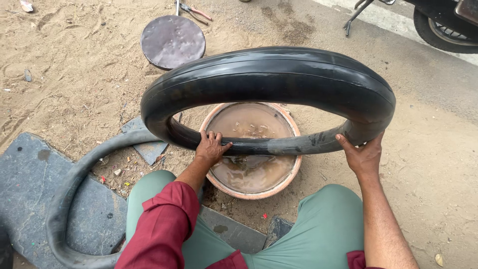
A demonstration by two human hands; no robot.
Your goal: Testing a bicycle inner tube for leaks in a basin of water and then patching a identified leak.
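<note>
An inflated black inner tube (269, 74) is held upright over a round orange basin (294, 172) full of muddy water. The tube's lower arc dips at the water's surface. My left hand (210, 148) presses on that lower arc near the basin's left rim. On the tube's lower right side my right hand (362, 153) grips it, just beyond the basin. My knees in green trousers frame the basin from below.
A second, limp black tube (69, 199) curves over grey stone slabs (30, 184) at left. A round dark metal disc (172, 41) and pliers (195, 12) lie on the sand beyond. A motorcycle wheel (443, 30) and stand are at top right.
</note>
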